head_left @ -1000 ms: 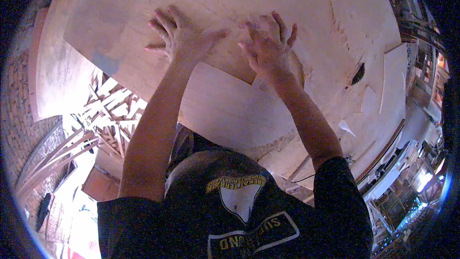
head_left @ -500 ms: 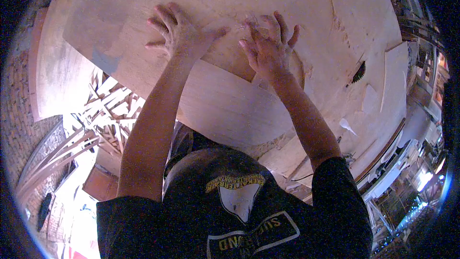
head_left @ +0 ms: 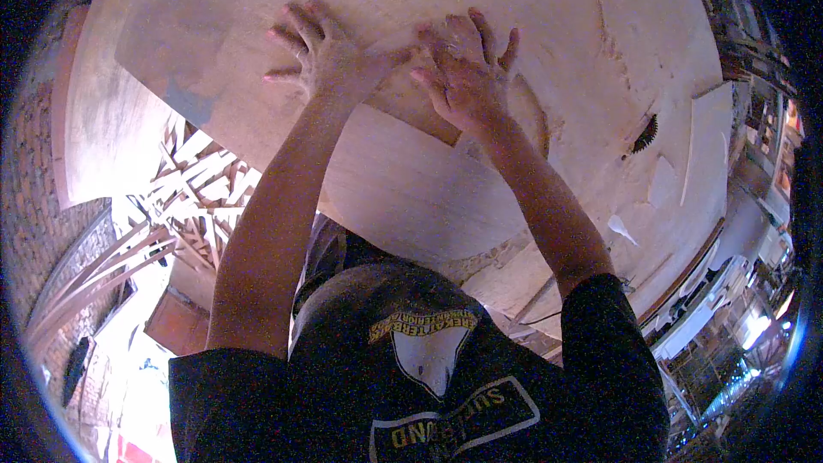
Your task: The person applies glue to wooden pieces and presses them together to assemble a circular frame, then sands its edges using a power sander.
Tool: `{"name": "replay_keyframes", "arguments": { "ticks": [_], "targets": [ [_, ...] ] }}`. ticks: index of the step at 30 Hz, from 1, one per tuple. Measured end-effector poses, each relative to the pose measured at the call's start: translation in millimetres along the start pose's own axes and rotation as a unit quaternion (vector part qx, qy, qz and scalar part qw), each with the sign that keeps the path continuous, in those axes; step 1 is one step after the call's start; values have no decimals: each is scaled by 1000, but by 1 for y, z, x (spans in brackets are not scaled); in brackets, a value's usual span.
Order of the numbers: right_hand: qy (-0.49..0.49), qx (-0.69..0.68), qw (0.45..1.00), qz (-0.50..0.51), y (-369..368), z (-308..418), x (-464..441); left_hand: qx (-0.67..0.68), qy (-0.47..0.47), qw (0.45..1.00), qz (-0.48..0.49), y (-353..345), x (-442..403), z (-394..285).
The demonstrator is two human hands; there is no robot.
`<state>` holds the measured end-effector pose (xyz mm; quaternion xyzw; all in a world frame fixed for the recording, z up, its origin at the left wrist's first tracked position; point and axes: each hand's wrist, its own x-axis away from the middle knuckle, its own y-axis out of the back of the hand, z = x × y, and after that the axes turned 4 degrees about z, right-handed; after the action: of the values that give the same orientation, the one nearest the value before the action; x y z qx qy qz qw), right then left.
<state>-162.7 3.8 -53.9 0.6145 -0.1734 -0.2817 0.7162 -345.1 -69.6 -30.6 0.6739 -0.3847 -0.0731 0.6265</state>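
Note:
My left hand (head_left: 334,64) lies over a pale wooden panel (head_left: 411,189) with a rounded edge, its fingers spread and its thumb stretched toward the right hand. Close beside that thumb is my right hand (head_left: 470,81), with fingers apart and some of them bent. A small whitish patch shows among the right fingertips; I cannot tell what it is. The panel's near part curves out below both wrists. Beneath lies a broad, dusty wooden work surface (head_left: 566,0).
A toothed circular saw blade (head_left: 643,133) sticks up through the surface on the right. Near it lies a small white piece (head_left: 621,227). Scrap wood strips (head_left: 201,176) are heaped at lower left, beside a leaning board (head_left: 107,120). A brick wall (head_left: 30,137) stands at far left.
My right hand has shifted slightly left and up, closer to my left thumb. The left hand has hardly moved, staying spread over the panel.

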Motion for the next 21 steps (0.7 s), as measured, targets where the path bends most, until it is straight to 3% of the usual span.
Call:
{"name": "replay_keyframes", "arguments": {
  "ticks": [5,8,21],
  "targets": [
    [-10,19,1000,-2,0,0,-8,-11,-7,1000,-14,-7,-3,2],
    [31,3,999,-11,-4,1,-6,-4,3,1000,-4,-1,-2,-2],
    [-57,63,996,20,20,-18,17,-23,2,1000,-6,-4,-2,1]
  ]
}}
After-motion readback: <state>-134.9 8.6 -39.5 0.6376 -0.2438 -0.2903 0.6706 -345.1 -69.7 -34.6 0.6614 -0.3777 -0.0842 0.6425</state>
